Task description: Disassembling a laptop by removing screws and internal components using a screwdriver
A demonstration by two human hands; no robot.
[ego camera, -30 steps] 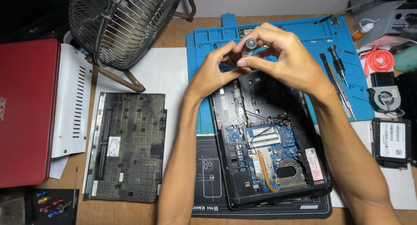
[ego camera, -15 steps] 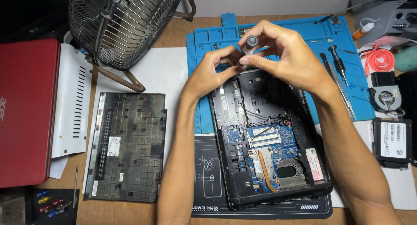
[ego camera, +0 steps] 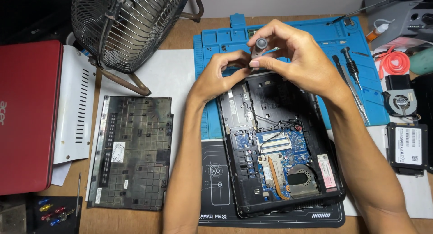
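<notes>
Screwdriver handle (ego camera: 260,45), small and grey, sits pinched upright in my right hand (ego camera: 295,58) at the upper middle of the frame; my left hand (ego camera: 219,76) pinches its lower end just beneath, above the opened laptop (ego camera: 279,143) on the blue mat (ego camera: 329,35)

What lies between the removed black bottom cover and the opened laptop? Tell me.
In the head view, the person's left forearm crosses that gap above white paper; the bottom cover sits left, the opened laptop right.
</notes>
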